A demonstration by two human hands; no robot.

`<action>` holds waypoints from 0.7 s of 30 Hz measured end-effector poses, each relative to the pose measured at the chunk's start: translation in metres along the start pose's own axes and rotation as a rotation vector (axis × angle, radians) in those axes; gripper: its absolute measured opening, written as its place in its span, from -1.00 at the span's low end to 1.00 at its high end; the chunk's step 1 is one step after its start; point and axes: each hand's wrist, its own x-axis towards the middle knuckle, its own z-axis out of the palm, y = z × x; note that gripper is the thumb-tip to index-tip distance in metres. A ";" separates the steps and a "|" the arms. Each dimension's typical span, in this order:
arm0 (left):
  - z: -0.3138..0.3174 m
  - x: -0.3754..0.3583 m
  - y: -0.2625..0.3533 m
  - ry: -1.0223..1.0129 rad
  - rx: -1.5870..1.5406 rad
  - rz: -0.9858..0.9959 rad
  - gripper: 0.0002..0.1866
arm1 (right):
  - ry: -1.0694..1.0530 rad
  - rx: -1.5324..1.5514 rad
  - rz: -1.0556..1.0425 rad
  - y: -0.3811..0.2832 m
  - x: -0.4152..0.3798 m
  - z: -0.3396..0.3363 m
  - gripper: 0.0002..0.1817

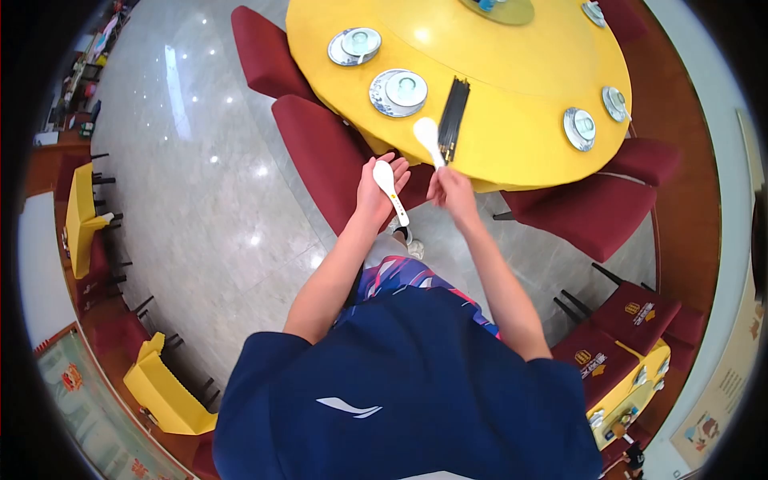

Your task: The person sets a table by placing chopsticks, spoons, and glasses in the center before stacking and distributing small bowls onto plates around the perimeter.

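A white spoon [392, 192] with small marks on its handle lies across the open palm of my left hand [374, 190], its bowl toward the fingers. My right hand [454, 192] pinches the handle end of another white spoon [428, 136], whose bowl points away from me over the edge of the round yellow table [512, 144]. Beside that spoon, on the tabletop, is a bundle of black chopsticks [454, 116]. To its left sits a blue-patterned plate [384, 100] with a bowl and glass on it.
Another place setting [354, 46] stands at the table's upper left, and a further plate [579, 130] with a glass at the right. Red chairs [316, 156] crowd the table's near edge, with one more [584, 210] on the right. A turntable [500, 10] is at the top.
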 end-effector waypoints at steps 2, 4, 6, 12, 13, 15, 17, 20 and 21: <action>0.018 -0.010 -0.017 0.002 0.059 -0.026 -0.58 | -0.094 0.116 0.013 0.015 -0.054 -0.002 -0.65; 0.023 -0.017 -0.034 -0.131 0.134 -0.078 -0.58 | -0.118 0.217 0.068 0.030 -0.093 -0.003 -0.64; 0.025 -0.031 -0.050 -0.088 0.118 -0.140 -0.60 | -0.112 0.300 0.093 0.048 -0.120 -0.002 -0.64; 0.002 -0.076 -0.063 -0.104 0.092 -0.228 -0.69 | -0.253 0.221 0.175 0.064 -0.173 0.017 -0.59; -0.003 -0.084 -0.058 -0.115 0.100 -0.221 -0.69 | -0.256 0.222 0.160 0.068 -0.178 0.021 -0.59; -0.023 -0.091 -0.048 -0.167 0.076 -0.282 -0.67 | -0.330 0.007 0.156 0.080 -0.183 0.028 -0.56; -0.040 -0.096 -0.036 -0.226 0.037 -0.319 -0.69 | -0.289 -0.213 0.190 0.064 -0.195 0.045 -0.54; -0.056 -0.104 -0.008 -0.224 0.015 -0.334 -0.70 | -0.198 -0.505 0.193 0.053 -0.200 0.077 -0.49; -0.059 -0.111 0.005 -0.237 0.019 -0.344 -0.70 | -0.165 -0.566 0.171 0.055 -0.203 0.094 -0.47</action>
